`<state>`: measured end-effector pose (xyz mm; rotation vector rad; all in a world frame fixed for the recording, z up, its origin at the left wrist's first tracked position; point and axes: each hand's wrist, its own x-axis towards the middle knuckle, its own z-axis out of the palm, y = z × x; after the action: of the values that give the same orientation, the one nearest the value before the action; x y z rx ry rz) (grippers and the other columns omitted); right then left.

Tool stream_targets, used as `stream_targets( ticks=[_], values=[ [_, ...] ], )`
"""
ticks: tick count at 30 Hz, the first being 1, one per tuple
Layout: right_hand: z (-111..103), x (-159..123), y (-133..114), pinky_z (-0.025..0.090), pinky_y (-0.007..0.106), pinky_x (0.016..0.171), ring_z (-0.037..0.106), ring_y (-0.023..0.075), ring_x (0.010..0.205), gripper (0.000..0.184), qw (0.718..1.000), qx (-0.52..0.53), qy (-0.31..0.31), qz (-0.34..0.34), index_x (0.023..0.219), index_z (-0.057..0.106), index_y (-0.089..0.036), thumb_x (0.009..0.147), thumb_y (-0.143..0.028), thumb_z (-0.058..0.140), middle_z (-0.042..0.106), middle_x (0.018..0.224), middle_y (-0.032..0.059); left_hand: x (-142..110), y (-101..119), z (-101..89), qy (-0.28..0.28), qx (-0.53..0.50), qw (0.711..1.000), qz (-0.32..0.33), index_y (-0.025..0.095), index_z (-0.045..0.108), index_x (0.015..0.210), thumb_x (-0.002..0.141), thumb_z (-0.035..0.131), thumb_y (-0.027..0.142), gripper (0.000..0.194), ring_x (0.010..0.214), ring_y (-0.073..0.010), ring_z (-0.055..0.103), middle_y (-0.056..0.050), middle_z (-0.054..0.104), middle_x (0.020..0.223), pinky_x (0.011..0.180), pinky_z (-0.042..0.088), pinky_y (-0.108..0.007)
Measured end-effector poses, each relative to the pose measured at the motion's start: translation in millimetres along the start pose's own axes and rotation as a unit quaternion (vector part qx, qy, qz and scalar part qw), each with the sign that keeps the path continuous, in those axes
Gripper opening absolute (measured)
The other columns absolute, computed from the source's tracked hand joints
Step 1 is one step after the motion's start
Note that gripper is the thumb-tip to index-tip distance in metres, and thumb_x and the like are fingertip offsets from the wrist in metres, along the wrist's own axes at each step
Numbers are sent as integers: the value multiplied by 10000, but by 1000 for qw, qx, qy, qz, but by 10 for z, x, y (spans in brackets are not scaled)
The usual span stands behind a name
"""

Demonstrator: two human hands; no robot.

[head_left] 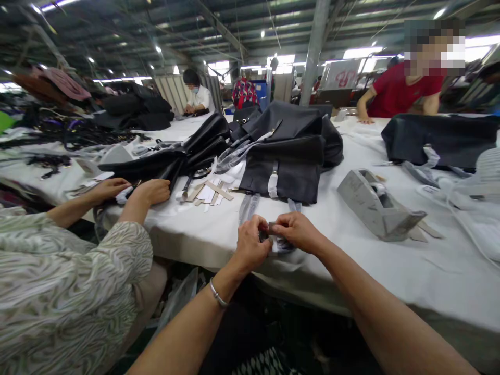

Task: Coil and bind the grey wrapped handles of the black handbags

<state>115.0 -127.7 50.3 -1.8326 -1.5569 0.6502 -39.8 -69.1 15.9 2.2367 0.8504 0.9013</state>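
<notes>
Mid-wrapping, by the look of it: left hand (252, 240) and right hand (296, 230) both pinched shut on a bag strap (273, 240) at the table edge (351, 291), below the black bag (285, 161). Next probably calls for steady tension while winding.

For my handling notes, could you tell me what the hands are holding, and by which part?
Both hands, left hand and right hand, pinch the wrapped end of the black bag's strap at the table edge.
</notes>
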Motion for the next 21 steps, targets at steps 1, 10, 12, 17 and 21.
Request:
stream_targets(
  ticks=[1, 10, 12, 17, 21],
  values=[
    [18, 15, -7, 263, 236, 523, 418, 91, 546, 191, 1000, -24, 16, 3, 594, 610, -159, 759, -252, 586, 504, 551, -30, -4, -2, 4, 9, -1, 1000, 2, 202, 484, 847, 645, 638, 96, 275, 820, -183, 532, 8, 563, 813, 802, 416, -342],
    [47, 38, 37, 315, 224, 509, 457, 102, 529, 151, 999, 1, 28, 35, 624, 640, -160, 731, -244, 575, 548, 541, -25, -83, -74, 37, 20, 23, 997, 68, 235, 698, 761, 762, 682, 160, 77, 917, -202, 520, -35, 556, 896, 870, 378, -385],
    [59, 42, 48, 330, 223, 517, 472, 107, 542, 150, 998, 6, 35, 42, 635, 651, -160, 734, -247, 579, 568, 559, -19, -101, -89, 35, 15, 34, 996, 81, 256, 730, 797, 797, 674, 206, 75, 915, -210, 516, -44, 570, 897, 870, 378, -397],
    [98, 40, 16, 339, 226, 554, 498, 113, 582, 153, 997, -17, 58, 46, 639, 651, -172, 759, -231, 578, 596, 594, -13, -140, -112, 5, -15, 86, 988, 125, 239, 732, 856, 905, 559, 297, 189, 951, -230, 504, -68, 591, 956, 862, 370, -418],
    [126, 34, -23, 340, 238, 590, 523, 123, 620, 162, 994, -55, 78, 50, 645, 638, -186, 785, -230, 570, 626, 646, -5, -156, -139, -4, -29, 108, 982, 153, 207, 704, 884, 934, 507, 303, 225, 966, -234, 496, -76, 582, 982, 871, 364, -422]
  ],
)
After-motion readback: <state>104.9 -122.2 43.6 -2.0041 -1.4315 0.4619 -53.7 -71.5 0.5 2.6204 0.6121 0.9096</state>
